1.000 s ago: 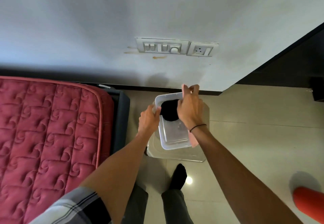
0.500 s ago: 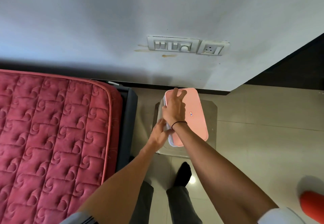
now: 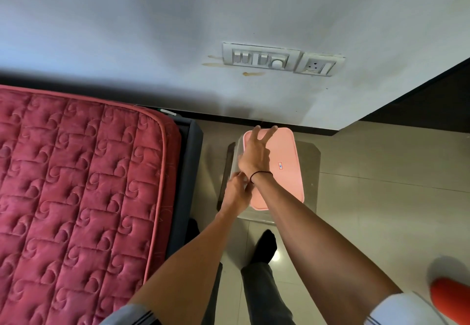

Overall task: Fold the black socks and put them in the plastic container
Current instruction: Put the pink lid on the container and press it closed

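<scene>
Right hand lies flat on the pink lid with its fingers spread toward the far left corner, pressing down; half a second ago it sat the same way, while a second ago the lid was off and a black sock showed inside the plastic container. Left hand curls against the container's near left side, below the right wrist; how tightly it grips cannot be told. That container stands on a small glass worktop beside the bed.
</scene>
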